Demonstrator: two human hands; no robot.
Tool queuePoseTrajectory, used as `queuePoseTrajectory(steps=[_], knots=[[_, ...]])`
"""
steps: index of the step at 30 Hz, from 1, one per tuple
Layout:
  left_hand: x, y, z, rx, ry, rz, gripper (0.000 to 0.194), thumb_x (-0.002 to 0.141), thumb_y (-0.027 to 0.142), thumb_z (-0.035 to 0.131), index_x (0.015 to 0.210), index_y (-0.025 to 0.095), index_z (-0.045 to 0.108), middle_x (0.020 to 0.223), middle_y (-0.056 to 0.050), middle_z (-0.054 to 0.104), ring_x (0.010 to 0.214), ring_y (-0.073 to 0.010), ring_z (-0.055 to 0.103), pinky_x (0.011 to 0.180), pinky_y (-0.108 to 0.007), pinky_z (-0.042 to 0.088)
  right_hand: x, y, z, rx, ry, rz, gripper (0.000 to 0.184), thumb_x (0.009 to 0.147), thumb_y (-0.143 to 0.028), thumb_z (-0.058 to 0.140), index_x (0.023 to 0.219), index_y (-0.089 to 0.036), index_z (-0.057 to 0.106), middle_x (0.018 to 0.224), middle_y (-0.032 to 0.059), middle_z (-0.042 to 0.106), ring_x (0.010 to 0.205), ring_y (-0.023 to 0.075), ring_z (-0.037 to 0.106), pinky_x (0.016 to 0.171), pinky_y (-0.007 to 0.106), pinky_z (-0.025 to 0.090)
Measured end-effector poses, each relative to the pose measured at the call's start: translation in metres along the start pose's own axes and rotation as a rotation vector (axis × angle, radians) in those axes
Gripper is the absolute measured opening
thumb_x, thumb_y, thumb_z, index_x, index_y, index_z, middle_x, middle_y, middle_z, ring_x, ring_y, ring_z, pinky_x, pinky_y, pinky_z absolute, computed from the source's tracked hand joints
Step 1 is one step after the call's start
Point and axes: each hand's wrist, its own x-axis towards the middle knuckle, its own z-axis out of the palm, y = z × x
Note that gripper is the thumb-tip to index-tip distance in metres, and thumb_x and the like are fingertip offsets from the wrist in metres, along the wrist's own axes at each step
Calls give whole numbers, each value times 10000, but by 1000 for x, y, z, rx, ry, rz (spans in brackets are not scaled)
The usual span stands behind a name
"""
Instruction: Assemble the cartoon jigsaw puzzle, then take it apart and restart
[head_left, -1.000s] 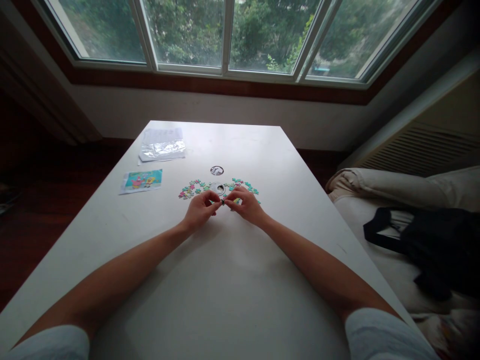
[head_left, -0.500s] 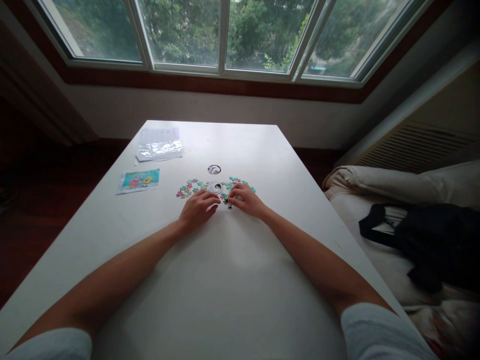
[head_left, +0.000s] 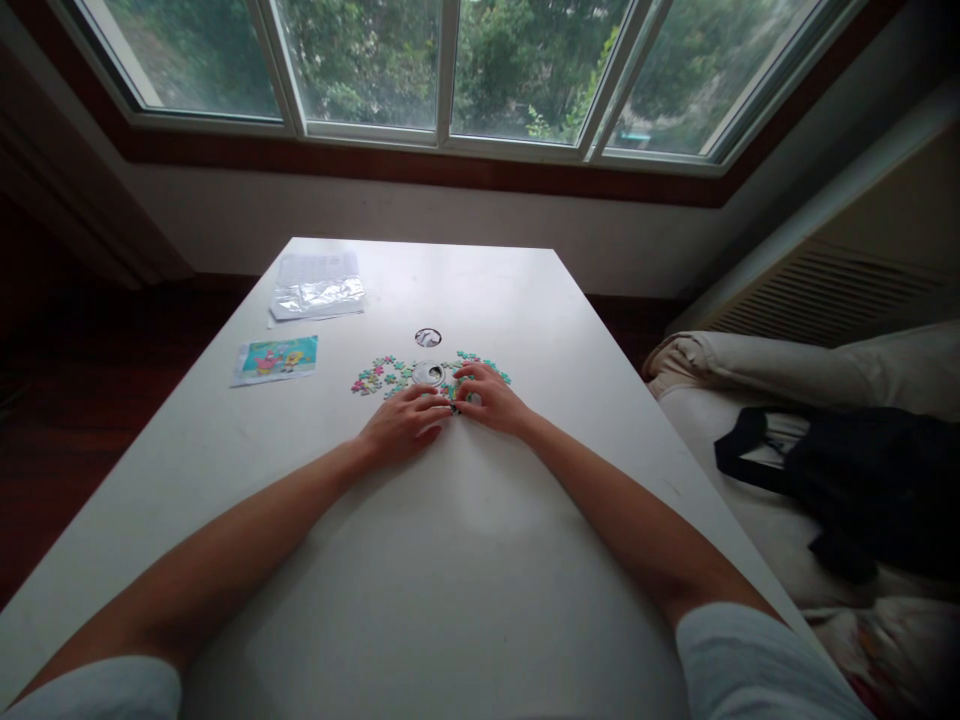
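Note:
Small colourful jigsaw pieces (head_left: 371, 382) in pink, green and teal lie spread on the white table, and more of them (head_left: 480, 359) surround my right hand. My left hand (head_left: 405, 422) rests palm down in front of them, fingers stretched to the right and thumb apart. A dark jigsaw piece (head_left: 454, 408) shows at its fingertips. From the other side my right hand (head_left: 491, 400) curls its fingers and thumb at that same piece, partly hiding it. Between the two piles, just beyond my fingers, sits a round, clear and whitish object (head_left: 428, 373).
Farther back lies a dark-rimmed round disc (head_left: 428, 338). On the left are a cartoon picture sheet (head_left: 277, 358) and a clear plastic bag with paper (head_left: 319, 288). The white table (head_left: 450, 580) stands below a window. To the right, a dark bag (head_left: 862, 480) lies on a pale sofa (head_left: 787, 350).
My left hand has moved slightly right, so its fingertips now meet the dark piece by my right thumb. My right hand stays almost in place.

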Motion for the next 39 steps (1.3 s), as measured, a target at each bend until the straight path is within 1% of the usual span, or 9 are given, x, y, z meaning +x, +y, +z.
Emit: queuePoseTrajectory(steps=[5, 12, 18, 21, 23, 27, 30, 33, 39], knots=[[1, 4, -2, 8, -44, 6, 324, 965, 241, 562, 1275, 219, 658, 1322, -67, 674, 1299, -270, 532, 1121, -472, 468, 0, 1, 1, -27, 9, -11, 80, 891, -329, 720, 874, -252, 712, 1235, 72, 662, 1361, 304, 491, 1157, 567, 343], [0, 4, 2, 16, -40, 11, 360, 973, 277, 556, 1321, 222, 634, 1368, -72, 650, 1322, -275, 521, 1119, -478, 469, -1, 0, 2, -31, 59, -5, 106, 914, -350, 703, 875, -252, 698, 1171, 70, 681, 1223, 266, 573, 1126, 510, 383], [0, 4, -1, 15, -69, 9, 345, 976, 269, 545, 1305, 216, 635, 1345, -68, 659, 1304, -273, 524, 1107, -471, 476, 0, -1, -2, 3, 54, -6, 61, 913, -316, 694, 898, -258, 708, 1144, 64, 689, 1182, 255, 595, 1102, 486, 399], [1, 6, -2, 25, -77, 5, 328, 980, 265, 539, 1289, 218, 638, 1347, -67, 655, 1309, -276, 516, 1107, -472, 471, -1, -1, -3, -3, 43, -20, 30, 892, -275, 704, 916, -259, 711, 1158, 58, 684, 1197, 250, 590, 1110, 476, 392], [2, 7, -3, 29, -75, -3, 323, 973, 254, 546, 1279, 220, 642, 1344, -71, 653, 1314, -276, 510, 1104, -472, 470, -2, 0, -4, -12, 26, -28, 53, 880, -266, 710, 932, -264, 716, 1197, 57, 674, 1242, 255, 567, 1129, 484, 374], [1, 7, -4, 24, -68, -26, 314, 954, 235, 561, 1253, 211, 656, 1265, -86, 679, 1244, -263, 544, 1074, -456, 487, -4, 1, -6, -18, -3, -37, 104, 858, -308, 744, 954, -272, 722, 1258, 63, 655, 1332, 275, 506, 1159, 503, 341], [1, 7, -4, 24, -68, -27, 305, 956, 235, 553, 1239, 213, 665, 1217, -84, 692, 1192, -258, 561, 1053, -444, 495, -4, 1, -7, -10, -16, -29, 122, 865, -333, 745, 969, -274, 722, 1256, 65, 653, 1314, 274, 523, 1158, 505, 340], [1, 9, -4, 16, -63, -15, 324, 966, 236, 538, 1268, 233, 655, 1218, -84, 689, 1185, -254, 566, 1045, -443, 492, -4, 0, -8, -1, -24, -13, 139, 863, -353, 750, 977, -277, 725, 1254, 68, 653, 1301, 280, 536, 1152, 511, 344], [0, 10, -3, 17, -73, -5, 310, 981, 284, 543, 1269, 262, 656, 1277, -82, 664, 1238, -260, 550, 1049, -444, 486, -3, -3, -10, 3, -31, -30, 160, 856, -373, 761, 970, -268, 720, 1269, 72, 647, 1322, 286, 525, 1157, 501, 338]])
